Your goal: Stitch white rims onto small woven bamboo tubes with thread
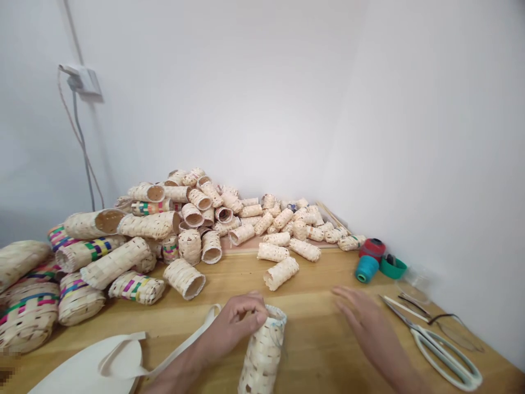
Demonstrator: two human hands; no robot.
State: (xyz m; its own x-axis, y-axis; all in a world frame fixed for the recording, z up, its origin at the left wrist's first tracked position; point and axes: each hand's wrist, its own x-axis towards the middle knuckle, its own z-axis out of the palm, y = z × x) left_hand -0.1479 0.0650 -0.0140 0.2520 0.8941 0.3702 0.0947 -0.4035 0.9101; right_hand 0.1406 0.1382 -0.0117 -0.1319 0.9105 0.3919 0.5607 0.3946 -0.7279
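Note:
Low in the middle of the head view stands a small woven bamboo basket, a tube of pale strips tilted slightly. Light blue thread runs around its rim, and a loose strand hangs down its side. My left hand is closed on the rim at the basket's left, thumb and fingers pinched together. To the right, above the wooden table, my right hand is held apart from the basket, slightly blurred. Its fingers are stretched out, and nothing shows in them.
Many woven baskets are heaped along the wall. A blue thread spool, a red spool and a green tape roll stand right. Scissors and glasses lie near the right edge. A white oval board lies left.

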